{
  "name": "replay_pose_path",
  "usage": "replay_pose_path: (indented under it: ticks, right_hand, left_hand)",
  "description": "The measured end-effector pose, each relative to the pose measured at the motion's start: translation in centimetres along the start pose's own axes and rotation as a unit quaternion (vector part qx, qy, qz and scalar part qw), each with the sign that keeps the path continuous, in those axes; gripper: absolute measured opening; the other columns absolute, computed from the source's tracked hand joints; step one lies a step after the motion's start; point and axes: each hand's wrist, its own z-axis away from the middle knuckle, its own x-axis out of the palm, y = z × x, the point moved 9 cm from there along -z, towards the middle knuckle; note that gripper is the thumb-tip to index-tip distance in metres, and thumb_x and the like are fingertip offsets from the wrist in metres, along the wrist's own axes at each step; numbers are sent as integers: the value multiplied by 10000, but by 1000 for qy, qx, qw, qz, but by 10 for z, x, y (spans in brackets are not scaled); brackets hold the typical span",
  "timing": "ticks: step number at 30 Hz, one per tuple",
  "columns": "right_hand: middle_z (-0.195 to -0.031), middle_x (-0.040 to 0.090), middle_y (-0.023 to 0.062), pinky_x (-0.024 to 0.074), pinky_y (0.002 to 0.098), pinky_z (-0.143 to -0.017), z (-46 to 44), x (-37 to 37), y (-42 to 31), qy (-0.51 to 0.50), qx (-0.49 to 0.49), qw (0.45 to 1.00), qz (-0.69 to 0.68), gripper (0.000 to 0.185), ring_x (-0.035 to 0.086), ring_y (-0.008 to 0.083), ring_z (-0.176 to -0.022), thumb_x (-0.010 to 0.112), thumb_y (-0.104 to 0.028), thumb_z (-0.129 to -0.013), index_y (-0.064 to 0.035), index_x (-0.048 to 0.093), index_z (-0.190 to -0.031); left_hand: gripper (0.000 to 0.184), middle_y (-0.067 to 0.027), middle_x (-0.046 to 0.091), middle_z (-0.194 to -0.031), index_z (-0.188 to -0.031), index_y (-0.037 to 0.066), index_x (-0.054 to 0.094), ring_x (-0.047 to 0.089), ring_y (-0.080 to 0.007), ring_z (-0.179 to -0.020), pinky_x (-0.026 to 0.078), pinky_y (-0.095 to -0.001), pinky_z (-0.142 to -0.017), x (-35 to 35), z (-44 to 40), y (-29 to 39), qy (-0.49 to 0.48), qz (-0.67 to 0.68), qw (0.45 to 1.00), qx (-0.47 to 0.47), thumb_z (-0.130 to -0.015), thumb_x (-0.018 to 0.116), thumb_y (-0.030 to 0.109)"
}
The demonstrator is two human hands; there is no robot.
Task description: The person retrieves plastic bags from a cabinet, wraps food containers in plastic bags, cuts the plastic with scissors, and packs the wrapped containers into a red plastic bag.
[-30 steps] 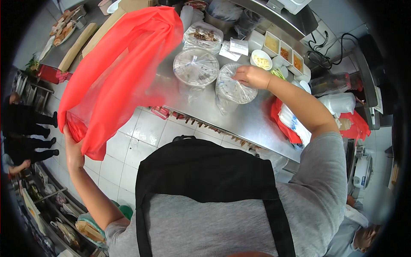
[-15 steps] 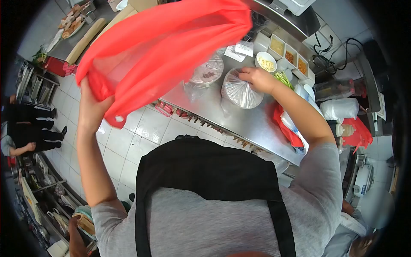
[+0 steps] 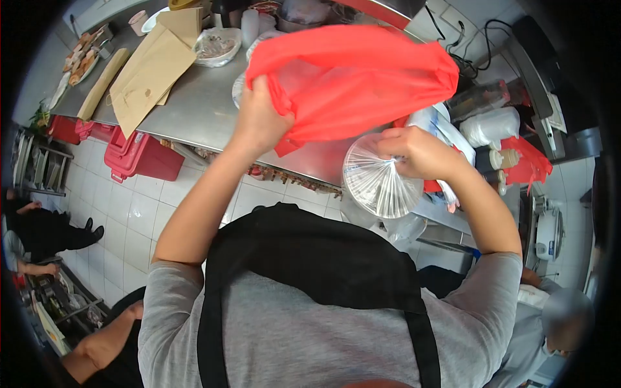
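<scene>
A large red plastic bag billows over the steel counter, its near edge gripped by my left hand. My right hand is closed on the gathered top of a round container wrapped in clear plastic. That container hangs at the counter's front edge, below the red bag. Behind the bag, part of another plastic-covered container shows at the left; the rest is hidden.
Brown paper bags and a wrapped bowl lie on the steel counter. A red bin stands beneath. Other people are at the left edge, lower left and lower right. Sauce bottles stand at right.
My left hand has carried the red bag rightward, across the counter. The wrapped container in my right hand has been lifted and drawn toward me. A person's arm has come further in at lower left.
</scene>
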Motion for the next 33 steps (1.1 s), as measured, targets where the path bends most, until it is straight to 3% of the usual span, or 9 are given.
replay_pose_path:
  ticks: [2, 3, 6, 11, 14, 15, 20, 24, 33]
  right_hand:
    - [-769, 560, 127, 457, 404, -642, 8, -13, -15, -32, 26, 999, -12, 210, 567, 346, -740, 545, 52, -580, -16, 517, -777]
    - [-675, 491, 103, 402, 362, -559, 10, -22, -22, 17, -25, 999, -40, 209, 509, 311, -649, 529, 69, -536, -16, 493, -723]
    - [-678, 482, 93, 388, 336, -542, 5, -43, -34, 12, -39, 999, 8, 216, 486, 292, -623, 545, 58, -528, -17, 480, -720]
    - [-637, 462, 77, 383, 297, -539, -27, -36, -3, 48, 17, 999, 2, 181, 433, 200, -567, 608, -9, -602, -21, 479, -728]
    - [-658, 494, 112, 405, 318, -565, -48, -20, 37, 128, 39, 991, 9, 179, 467, 243, -586, 601, -13, -609, -18, 490, -749]
    - [-670, 504, 128, 415, 331, -579, -54, -15, 49, 158, 46, 986, 15, 183, 486, 266, -602, 597, -10, -608, -17, 492, -758]
    - [-744, 558, 196, 454, 385, -653, -76, 10, 101, 241, 56, 966, 72, 210, 566, 369, -717, 574, 6, -603, -17, 503, -799]
    - [-807, 599, 208, 462, 439, -693, -75, 18, 144, 215, 132, 962, 104, 221, 592, 389, -783, 568, -6, -606, -26, 562, -825]
    - [-781, 610, 207, 470, 420, -692, -69, 21, 156, 193, 180, 961, 86, 204, 601, 381, -769, 600, -40, -615, -34, 579, -818]
  left_hand:
    - [758, -252, 449, -1203, -1277, 4, 323, 444, -419, -1136, 387, -405, -976, 33, 16, -11, -8, -17, 1000, 2, -634, 722, 38]
    - [767, -260, 432, -1218, -1279, 6, 319, 430, -435, -1141, 383, -410, -981, 47, 23, -16, -11, -26, 1000, 3, -630, 725, 41]
    - [754, -290, 321, -1254, -1285, 40, 287, 473, -490, -1040, 437, -468, -909, 84, 48, -33, -96, -39, 993, -59, -647, 688, 31]
    - [876, -294, 299, -1296, -1342, 28, 222, 405, -465, -1166, 409, -426, -969, 100, 73, -28, -155, 32, 983, -87, -626, 724, 68]
    - [961, -304, 266, -1336, -1373, -16, 165, 352, -448, -1228, 368, -411, -1015, 96, 92, -28, -165, 26, 985, -31, -610, 740, 79]
    - [1025, -319, 231, -1364, -1391, -51, 101, 305, -439, -1269, 335, -409, -1044, 105, 104, -44, -242, 29, 961, -134, -610, 750, 95]
    - [1128, -308, 258, -1370, -1423, -13, 1, 326, -409, -1273, 319, -394, -1057, 84, 110, -67, -160, 30, 973, -166, -596, 763, 65]
    - [1156, -300, 248, -1375, -1425, -9, -53, 330, -399, -1274, 331, -382, -1050, 52, 93, -96, -111, 40, 968, -220, -601, 757, 41]
    - [1171, -282, 204, -1404, -1433, 29, -71, 313, -399, -1291, 334, -380, -1052, 69, 97, -82, -183, 20, 962, -204, -611, 762, 66]
